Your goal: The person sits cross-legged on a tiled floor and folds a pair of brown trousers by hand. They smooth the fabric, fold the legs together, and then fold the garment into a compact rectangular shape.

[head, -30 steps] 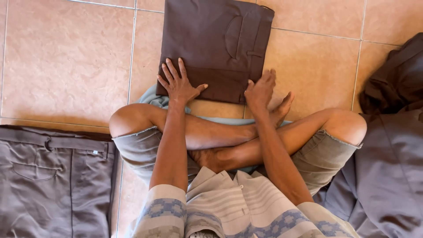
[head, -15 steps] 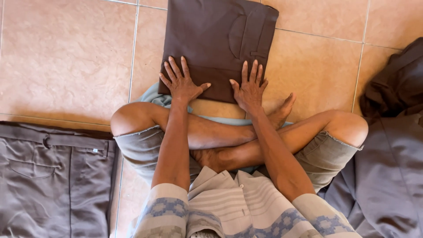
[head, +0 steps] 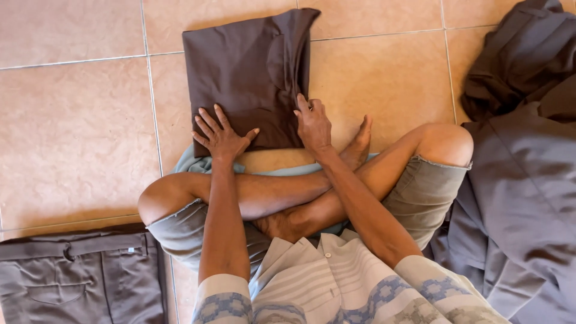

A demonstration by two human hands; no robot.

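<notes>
**Both hands flat on folded brown cloth**

Grip: none closed. Left hand [head: 221, 135] lies palm-down w/ fingers spread on the near-left corner of the folded brown garment [head: 249, 75]. Right hand [head: 312, 123] rests on its near-right edge, fingers extended & loosely together, nothing pinched. Garment sits on the tiled floor [head: 78, 126], just beyond the person's crossed legs [head: 288, 192]. Grey trousers [head: 78, 279] lie flat at near left; a heap of grey-brown clothes [head: 522, 180] is on the right, touching the knee.

Floor [head: 72, 132]: large glossy tan-pink ceramic tiles, thin pale grout lines, soft daylight sheen; no walls or furniture visible.
</notes>
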